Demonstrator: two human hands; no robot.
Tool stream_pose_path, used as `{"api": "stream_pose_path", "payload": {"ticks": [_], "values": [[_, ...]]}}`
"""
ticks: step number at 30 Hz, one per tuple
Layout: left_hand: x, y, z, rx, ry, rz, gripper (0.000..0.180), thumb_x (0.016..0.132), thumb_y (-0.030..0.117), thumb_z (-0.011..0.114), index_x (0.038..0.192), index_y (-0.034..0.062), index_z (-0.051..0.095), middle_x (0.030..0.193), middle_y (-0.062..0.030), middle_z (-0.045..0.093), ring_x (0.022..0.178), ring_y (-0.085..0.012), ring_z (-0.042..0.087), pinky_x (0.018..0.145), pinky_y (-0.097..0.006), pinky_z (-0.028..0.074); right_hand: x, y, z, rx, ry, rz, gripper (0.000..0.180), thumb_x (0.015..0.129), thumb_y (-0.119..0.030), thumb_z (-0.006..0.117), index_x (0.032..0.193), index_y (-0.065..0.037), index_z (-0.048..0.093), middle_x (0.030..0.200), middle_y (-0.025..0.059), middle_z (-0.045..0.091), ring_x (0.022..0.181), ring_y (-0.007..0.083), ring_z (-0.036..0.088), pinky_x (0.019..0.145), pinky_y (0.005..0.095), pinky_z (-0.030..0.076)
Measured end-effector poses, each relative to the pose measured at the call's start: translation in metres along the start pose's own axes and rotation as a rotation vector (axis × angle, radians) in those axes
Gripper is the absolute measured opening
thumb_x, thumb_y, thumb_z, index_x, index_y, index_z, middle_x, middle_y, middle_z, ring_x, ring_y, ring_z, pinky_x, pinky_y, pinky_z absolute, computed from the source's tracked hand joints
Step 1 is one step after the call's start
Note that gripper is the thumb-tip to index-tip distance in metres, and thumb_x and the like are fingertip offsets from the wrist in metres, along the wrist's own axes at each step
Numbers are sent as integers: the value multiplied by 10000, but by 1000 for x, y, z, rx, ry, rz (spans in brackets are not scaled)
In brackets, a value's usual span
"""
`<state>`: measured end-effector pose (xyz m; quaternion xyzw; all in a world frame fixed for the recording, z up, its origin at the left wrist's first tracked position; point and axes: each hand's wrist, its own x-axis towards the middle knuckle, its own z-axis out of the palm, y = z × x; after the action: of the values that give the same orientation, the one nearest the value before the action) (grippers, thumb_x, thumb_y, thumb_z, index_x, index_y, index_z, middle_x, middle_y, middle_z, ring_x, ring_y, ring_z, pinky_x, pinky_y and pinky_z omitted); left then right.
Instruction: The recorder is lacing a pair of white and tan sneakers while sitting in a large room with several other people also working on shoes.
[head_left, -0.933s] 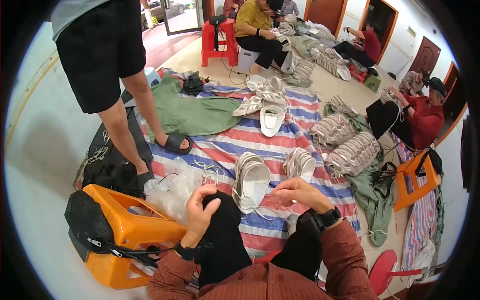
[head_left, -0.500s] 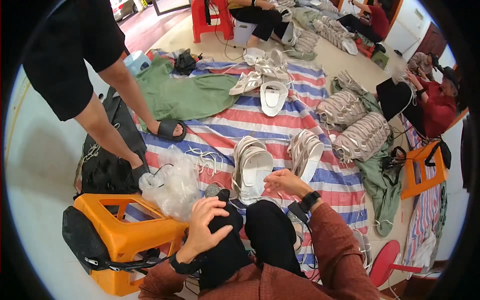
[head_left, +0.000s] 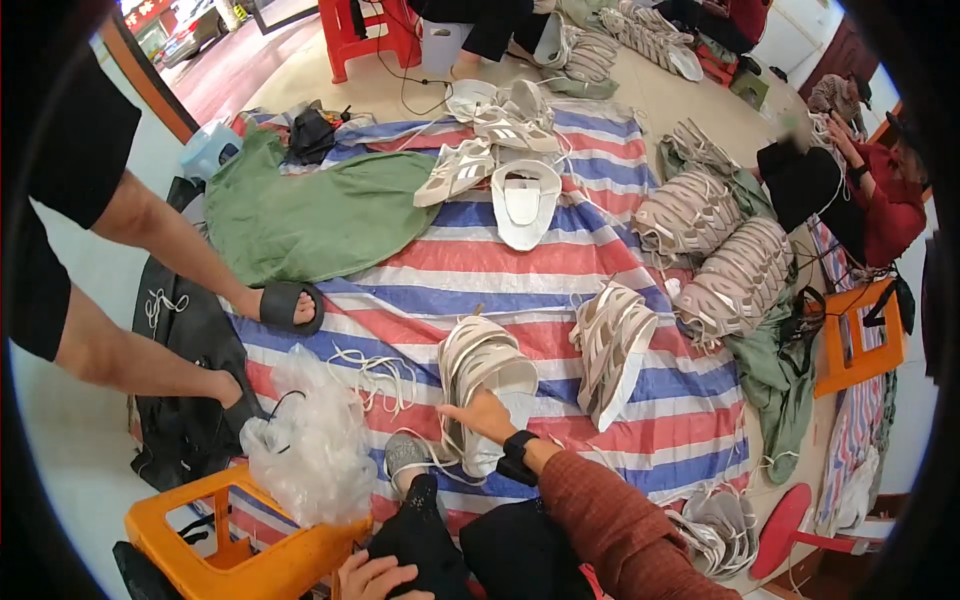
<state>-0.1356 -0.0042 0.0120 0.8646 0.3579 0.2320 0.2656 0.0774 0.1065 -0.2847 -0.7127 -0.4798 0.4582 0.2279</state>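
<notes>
My right hand (head_left: 482,416) is at a nested stack of beige and white shoe uppers (head_left: 488,348), over the near part of the stack. Its thumb points left, apart from the other fingers, which are partly hidden; I see nothing held. On my left knee, at the bottom edge, my left hand (head_left: 375,578) rests open with its fingers spread. A second nested stack of shoe uppers (head_left: 612,350) lies to the right. White laces (head_left: 378,378) lie loose on the left.
A striped tarp (head_left: 520,285) covers the floor. An orange stool (head_left: 215,560) and clear plastic bag (head_left: 310,440) stand near left, beside a person's legs (head_left: 150,360). More shoe uppers (head_left: 525,200) lie ahead; bundled rows (head_left: 735,275) lie right, near a seated person (head_left: 885,210).
My right hand has reached forward and left to the near shoe stack. My left hand has lowered on my knee. The view has shifted, and the standing person appears farther left.
</notes>
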Motion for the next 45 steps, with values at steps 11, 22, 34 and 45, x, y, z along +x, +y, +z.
{"api": "stream_pose_path", "payload": {"ticks": [11, 22, 34, 45], "values": [[9, 15, 0, 35, 29, 46, 269, 660, 128, 694, 890, 84, 562, 1059, -147, 547, 1018, -360, 503, 897, -506, 372, -6, 35, -27, 214, 80, -157, 348, 787, -287, 598, 889, 46, 612, 757, 210, 617, 690, 339, 592, 629, 406, 457], [-12, 40, 7, 74, 110, 60, 265, 671, 67, 700, 896, 58, 560, 1063, -150, 550, 1022, -360, 503, 884, -430, 398, -197, -36, -196, 595, -14, -253, 249, 852, -165, 603, 1008, 28, 619, 870, 20, 642, 748, 84, 562, 680, 245, 465], [-30, 40, 21, -226, 88, 52, 262, 652, 94, 713, 878, 34, 596, 1060, -134, 581, 1053, -316, 519, 918, -385, 388, -378, -80, -219, 59, 267, -859, 222, 855, -154, 597, 1042, -34, 605, 816, 167, 625, 629, 250, 565, 629, 302, 466], [-46, 77, -28, -195, 98, 2, 280, 683, 75, 698, 940, 27, 595, 947, -111, 628, 913, -227, 594, 821, -312, 449, -382, -78, -268, 687, 467, -514, 196, 844, -116, 588, 969, 29, 629, 826, -8, 627, 678, 55, 554, 587, 214, 466]]}}
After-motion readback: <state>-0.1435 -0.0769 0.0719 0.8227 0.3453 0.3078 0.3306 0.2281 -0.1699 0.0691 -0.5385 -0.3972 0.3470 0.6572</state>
